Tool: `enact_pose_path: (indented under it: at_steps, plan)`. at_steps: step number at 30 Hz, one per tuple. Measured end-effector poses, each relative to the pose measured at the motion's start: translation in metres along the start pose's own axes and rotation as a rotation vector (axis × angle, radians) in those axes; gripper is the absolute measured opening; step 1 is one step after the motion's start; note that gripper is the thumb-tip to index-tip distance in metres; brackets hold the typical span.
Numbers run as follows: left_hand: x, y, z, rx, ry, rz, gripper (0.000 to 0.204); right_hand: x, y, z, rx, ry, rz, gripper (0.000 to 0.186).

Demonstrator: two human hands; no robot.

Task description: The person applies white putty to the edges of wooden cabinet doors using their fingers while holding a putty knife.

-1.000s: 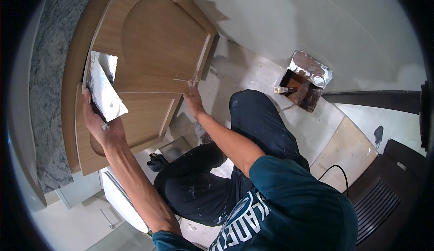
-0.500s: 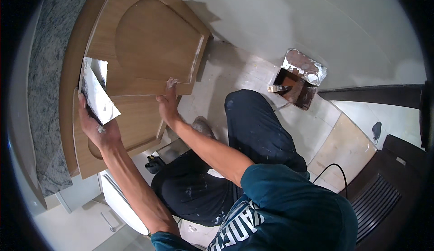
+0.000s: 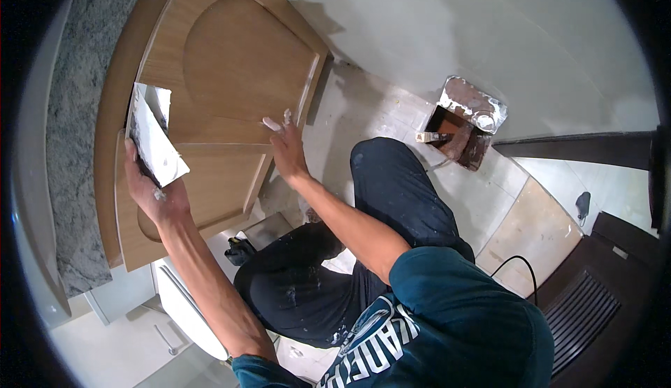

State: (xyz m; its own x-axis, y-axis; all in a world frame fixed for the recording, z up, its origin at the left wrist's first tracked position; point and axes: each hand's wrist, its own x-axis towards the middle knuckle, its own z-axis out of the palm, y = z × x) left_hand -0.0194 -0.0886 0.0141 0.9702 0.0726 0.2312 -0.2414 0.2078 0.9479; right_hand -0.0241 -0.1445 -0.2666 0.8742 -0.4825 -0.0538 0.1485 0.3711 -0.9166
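My left hand [image 3: 161,199] grips a folded sheet [image 3: 159,150], white-smeared and bent at an angle, in front of the wooden cabinet doors. A white dab sticks to the hand near its thumb side. My right hand [image 3: 288,149] hangs by the lower edge of the upper wooden door [image 3: 244,66], its fingers apart and nothing held in them. White paste coats the fingertips. A pale smear runs along that door's right-hand edge. Below it stands a second wooden door [image 3: 213,178], with a thin gap between the two.
A grey stone countertop [image 3: 77,143] runs along the left. On the tiled floor to the right sits an open paint-stained tray [image 3: 472,149] with a brush [image 3: 433,137] across it. My bent legs [image 3: 405,192] fill the middle. A dark louvred panel [image 3: 580,311] stands at lower right.
My right hand has come off the door's edge and shifted right, its fingers spreading. My left hand and the folded sheet have barely moved.
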Motion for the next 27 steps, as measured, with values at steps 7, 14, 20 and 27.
enact_pose_path:
  at_steps: [7, 14, 20, 27]
  plan:
    - [0.002, -0.003, 0.002, -0.007, 0.032, -0.017, 0.034, 0.001, -0.014, 0.014, -0.219, -0.029, -0.112, 0.073]
    - [0.002, 0.0, -0.004, -0.003, -0.02, -0.006, 0.034, -0.002, -0.016, 0.007, -0.217, -0.052, 0.013, 0.074]
    - [0.0, 0.001, 0.001, 0.025, 0.02, -0.009, 0.033, 0.001, -0.015, 0.019, -0.191, -0.015, -0.011, 0.072]
    - [0.003, -0.001, -0.001, -0.009, -0.01, -0.01, 0.033, 0.006, 0.001, -0.008, 0.045, -0.079, 0.202, 0.044]
